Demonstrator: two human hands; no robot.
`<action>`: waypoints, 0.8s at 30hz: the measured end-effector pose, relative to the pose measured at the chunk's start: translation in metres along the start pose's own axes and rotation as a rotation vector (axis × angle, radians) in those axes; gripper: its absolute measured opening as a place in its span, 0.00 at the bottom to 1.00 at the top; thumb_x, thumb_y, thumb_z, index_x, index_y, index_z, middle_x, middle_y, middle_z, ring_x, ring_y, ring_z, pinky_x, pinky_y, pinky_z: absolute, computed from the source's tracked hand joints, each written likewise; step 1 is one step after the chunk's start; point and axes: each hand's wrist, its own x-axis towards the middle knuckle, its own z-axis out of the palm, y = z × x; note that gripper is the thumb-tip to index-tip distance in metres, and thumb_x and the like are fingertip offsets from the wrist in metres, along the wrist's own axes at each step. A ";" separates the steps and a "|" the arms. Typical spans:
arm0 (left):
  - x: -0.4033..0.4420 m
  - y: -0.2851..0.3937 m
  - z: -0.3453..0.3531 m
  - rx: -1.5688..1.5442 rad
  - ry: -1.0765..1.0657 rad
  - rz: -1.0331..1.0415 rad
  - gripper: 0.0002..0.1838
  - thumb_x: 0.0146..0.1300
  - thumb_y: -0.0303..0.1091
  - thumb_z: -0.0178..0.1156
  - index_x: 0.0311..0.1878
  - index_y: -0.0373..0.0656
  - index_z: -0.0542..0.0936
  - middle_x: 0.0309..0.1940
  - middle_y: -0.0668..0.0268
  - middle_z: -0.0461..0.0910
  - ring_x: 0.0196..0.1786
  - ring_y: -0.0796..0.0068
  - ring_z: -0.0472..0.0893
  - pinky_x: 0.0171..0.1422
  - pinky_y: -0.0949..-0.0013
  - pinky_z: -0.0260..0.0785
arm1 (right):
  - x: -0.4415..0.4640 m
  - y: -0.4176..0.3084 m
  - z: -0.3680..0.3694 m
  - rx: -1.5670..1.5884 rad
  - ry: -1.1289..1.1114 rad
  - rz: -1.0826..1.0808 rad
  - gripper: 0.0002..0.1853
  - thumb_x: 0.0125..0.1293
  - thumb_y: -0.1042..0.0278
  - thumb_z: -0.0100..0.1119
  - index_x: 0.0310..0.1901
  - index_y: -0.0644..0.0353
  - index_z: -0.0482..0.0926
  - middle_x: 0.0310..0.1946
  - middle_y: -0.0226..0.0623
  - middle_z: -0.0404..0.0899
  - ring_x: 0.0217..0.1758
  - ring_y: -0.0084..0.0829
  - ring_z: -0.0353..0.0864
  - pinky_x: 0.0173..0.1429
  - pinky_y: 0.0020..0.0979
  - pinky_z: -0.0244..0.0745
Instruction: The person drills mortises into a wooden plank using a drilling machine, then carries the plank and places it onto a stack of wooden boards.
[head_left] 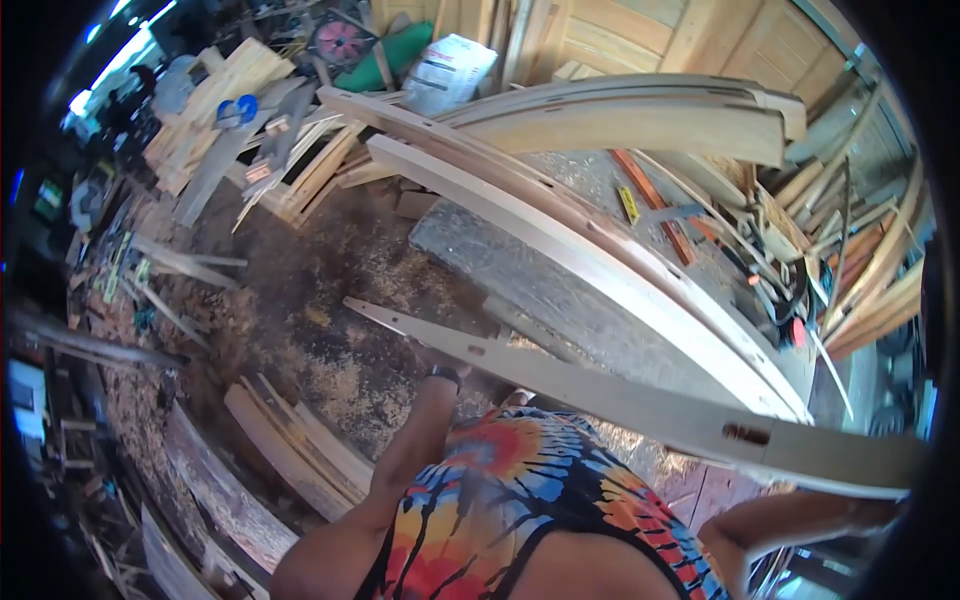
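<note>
A long curved wooden plank (620, 400) with slots cut through it lies across the front of my body. My left hand (445, 362), with a dark band at the wrist, is at the plank's narrower left part, its fingers mostly hidden behind the wood. Toward the plank's right end, my right hand (880, 512) is at the lower edge, dim and partly lost at the picture's border. Beyond the plank, a pale curved beam (560, 240) rests on a grey workbench (470, 240), beside a slotted beam (600, 215).
More curved boards (620, 130) lie at the back of the bench, near a yellow level (628, 204) and an orange bar (655, 210). Stacked planks (225, 110) stand at the back left. Curved offcuts (290, 440) lie on the sawdust-covered floor (300, 340).
</note>
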 end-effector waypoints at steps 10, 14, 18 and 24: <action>-0.097 -0.043 0.130 -0.009 -0.225 0.109 0.38 0.70 0.79 0.57 0.63 0.56 0.80 0.47 0.67 0.85 0.57 0.58 0.85 0.66 0.46 0.79 | -0.013 0.107 -0.021 -0.047 0.104 0.191 0.37 0.77 0.36 0.57 0.74 0.60 0.76 0.71 0.49 0.79 0.74 0.52 0.79 0.78 0.61 0.74; -0.097 -0.044 0.194 -0.071 -0.525 0.075 0.39 0.74 0.77 0.54 0.68 0.52 0.78 0.59 0.63 0.85 0.62 0.57 0.84 0.69 0.46 0.78 | -0.017 0.126 -0.013 -0.063 0.118 0.228 0.37 0.77 0.36 0.57 0.74 0.60 0.75 0.72 0.49 0.79 0.74 0.52 0.79 0.79 0.61 0.73; -0.121 -0.047 0.271 -0.018 -0.618 0.033 0.39 0.76 0.75 0.53 0.71 0.51 0.78 0.63 0.64 0.83 0.68 0.61 0.81 0.76 0.49 0.73 | -0.024 0.139 -0.003 -0.052 0.139 0.249 0.37 0.77 0.36 0.58 0.74 0.60 0.75 0.72 0.49 0.78 0.74 0.52 0.79 0.79 0.61 0.73; -0.109 -0.068 0.336 0.036 -0.790 -0.017 0.39 0.77 0.74 0.54 0.73 0.51 0.76 0.61 0.67 0.85 0.59 0.66 0.86 0.63 0.57 0.82 | -0.043 0.152 0.004 -0.064 0.185 0.272 0.37 0.77 0.36 0.58 0.74 0.59 0.75 0.72 0.49 0.78 0.75 0.53 0.78 0.80 0.61 0.71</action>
